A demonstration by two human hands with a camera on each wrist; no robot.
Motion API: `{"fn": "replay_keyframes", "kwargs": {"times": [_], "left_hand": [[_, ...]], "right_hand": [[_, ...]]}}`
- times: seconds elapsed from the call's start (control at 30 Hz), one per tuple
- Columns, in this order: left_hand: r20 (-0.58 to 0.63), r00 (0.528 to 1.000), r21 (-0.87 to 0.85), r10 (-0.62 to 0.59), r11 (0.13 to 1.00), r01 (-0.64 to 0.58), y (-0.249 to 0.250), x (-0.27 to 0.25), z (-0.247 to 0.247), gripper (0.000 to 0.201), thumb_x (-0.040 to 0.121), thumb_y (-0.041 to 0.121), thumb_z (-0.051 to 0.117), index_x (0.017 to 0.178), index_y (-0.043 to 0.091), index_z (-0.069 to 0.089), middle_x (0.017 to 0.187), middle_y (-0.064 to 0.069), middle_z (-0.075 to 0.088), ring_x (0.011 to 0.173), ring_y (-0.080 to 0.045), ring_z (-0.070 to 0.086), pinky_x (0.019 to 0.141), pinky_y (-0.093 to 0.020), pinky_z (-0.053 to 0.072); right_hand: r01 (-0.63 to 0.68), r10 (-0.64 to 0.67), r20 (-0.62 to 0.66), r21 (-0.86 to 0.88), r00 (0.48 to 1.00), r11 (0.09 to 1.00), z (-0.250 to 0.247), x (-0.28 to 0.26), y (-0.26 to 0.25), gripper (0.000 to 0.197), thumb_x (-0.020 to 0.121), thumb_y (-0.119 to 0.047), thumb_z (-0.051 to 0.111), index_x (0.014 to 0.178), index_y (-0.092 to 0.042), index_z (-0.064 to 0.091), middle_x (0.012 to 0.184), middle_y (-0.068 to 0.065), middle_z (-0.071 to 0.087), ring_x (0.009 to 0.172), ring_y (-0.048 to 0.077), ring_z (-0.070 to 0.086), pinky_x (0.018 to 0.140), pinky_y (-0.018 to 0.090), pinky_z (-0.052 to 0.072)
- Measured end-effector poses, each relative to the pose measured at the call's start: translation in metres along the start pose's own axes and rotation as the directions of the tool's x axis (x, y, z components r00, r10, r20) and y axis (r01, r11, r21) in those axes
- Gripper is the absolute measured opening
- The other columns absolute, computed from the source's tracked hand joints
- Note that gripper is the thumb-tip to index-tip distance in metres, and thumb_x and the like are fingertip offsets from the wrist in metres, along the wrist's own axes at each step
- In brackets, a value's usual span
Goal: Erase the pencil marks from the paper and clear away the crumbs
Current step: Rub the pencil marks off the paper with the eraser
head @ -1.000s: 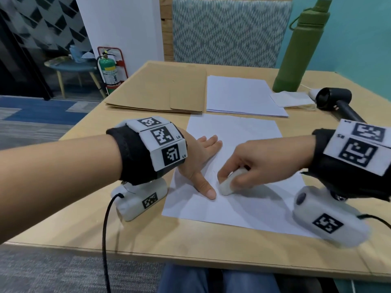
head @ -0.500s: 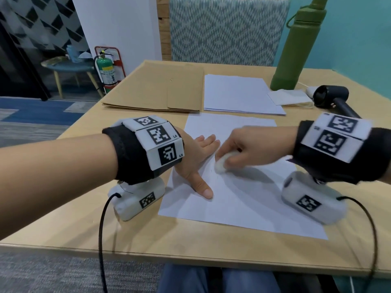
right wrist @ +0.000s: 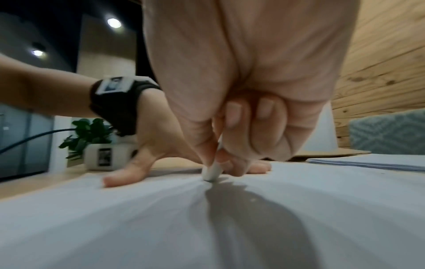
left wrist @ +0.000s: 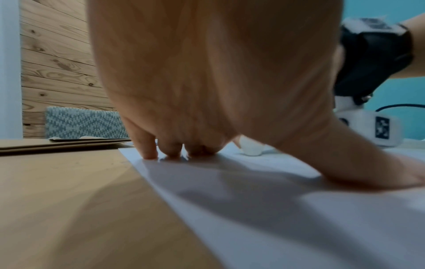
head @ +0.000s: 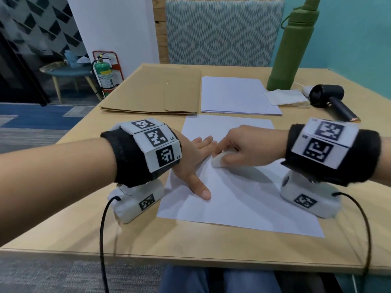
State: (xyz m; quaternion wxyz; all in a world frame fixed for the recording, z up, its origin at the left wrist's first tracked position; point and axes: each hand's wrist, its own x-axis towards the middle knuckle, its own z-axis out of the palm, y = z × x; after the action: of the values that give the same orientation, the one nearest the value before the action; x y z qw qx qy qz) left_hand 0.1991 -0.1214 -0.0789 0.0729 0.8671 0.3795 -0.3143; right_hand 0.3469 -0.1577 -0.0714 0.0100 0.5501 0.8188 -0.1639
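A white sheet of paper [head: 243,199] lies on the wooden table [head: 190,250] in front of me. My left hand [head: 196,161] lies flat on its left part, fingers spread and thumb stretched toward me, holding it down. My right hand [head: 237,149] pinches a white eraser [head: 219,160] and presses its tip onto the paper just right of the left fingers. Faint pencil marks [head: 211,171] show just below the eraser. In the right wrist view the eraser [right wrist: 212,172] touches the paper [right wrist: 207,227] under thumb and forefinger. The left wrist view shows the eraser [left wrist: 250,148] beyond my flat fingers [left wrist: 149,145].
Brown envelopes [head: 156,92] and a stack of white sheets [head: 237,96] lie at the back. A green bottle [head: 294,45], a folded white cloth [head: 285,97] and a black hair dryer [head: 330,100] stand at the back right. Cables hang off the table's front edge.
My right hand with the eraser has moved away from me, up the sheet toward the left fingertips. The left hand has stayed flat in place.
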Motion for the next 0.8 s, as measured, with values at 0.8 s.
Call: {"fn": "replay_keyframes", "kwargs": {"times": [0.8], "left_hand": [[-0.092, 0.976, -0.296, 0.199, 0.93, -0.218, 0.005, 0.008, -0.005, 0.098, 0.078, 0.043, 0.071, 0.148, 0.032, 0.002, 0.149, 0.01, 0.023, 0.138, -0.013, 0.027, 0.111, -0.031, 0.025]], "right_hand": [[-0.171, 0.159, 0.087, 0.165, 0.983, 0.971, -0.015, -0.011, 0.012, 0.023, 0.087, -0.035, 0.058, 0.09, -0.014, 0.068, 0.064, -0.008, 0.063, 0.045, 0.008, 0.05, 0.046, 0.013, 0.039]]}}
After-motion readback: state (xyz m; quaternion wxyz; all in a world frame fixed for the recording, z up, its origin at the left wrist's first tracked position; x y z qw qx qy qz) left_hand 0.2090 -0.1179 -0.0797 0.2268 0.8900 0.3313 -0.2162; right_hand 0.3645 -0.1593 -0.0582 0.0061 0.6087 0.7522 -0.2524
